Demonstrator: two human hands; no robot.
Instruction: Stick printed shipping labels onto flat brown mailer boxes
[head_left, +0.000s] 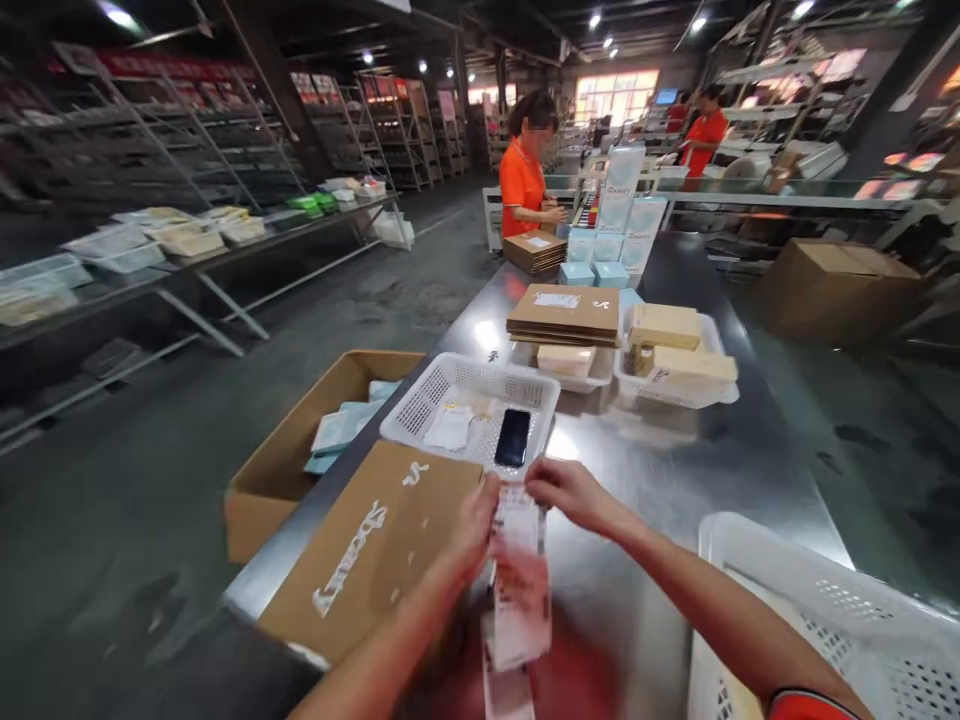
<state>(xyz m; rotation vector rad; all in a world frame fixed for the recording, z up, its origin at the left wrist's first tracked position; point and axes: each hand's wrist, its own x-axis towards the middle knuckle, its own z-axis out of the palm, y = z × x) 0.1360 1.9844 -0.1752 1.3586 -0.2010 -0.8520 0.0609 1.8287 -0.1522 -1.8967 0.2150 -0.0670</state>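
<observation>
Between both hands hangs a strip of printed paper labels point(519, 590), blurred toward its lower end. My left hand point(478, 520) pinches its upper left edge, thumb on top. The upper right corner is pinched by the fingers of my right hand point(566, 490). Just beyond the hands is a white perforated basket point(405, 415) holding a black smartphone point(513, 437) and some small white papers point(448, 428). Left of my left hand lies a flat brown cardboard box point(375, 545) with white lettering.
Brown flat boxes point(564, 312) are stacked farther up the metal table point(660, 470), beside a basket of cream boxes point(694, 365). A large white basket point(795, 600) stands at right. An open carton point(262, 500) sits left of the table. A co-worker in orange point(521, 190) stands beyond.
</observation>
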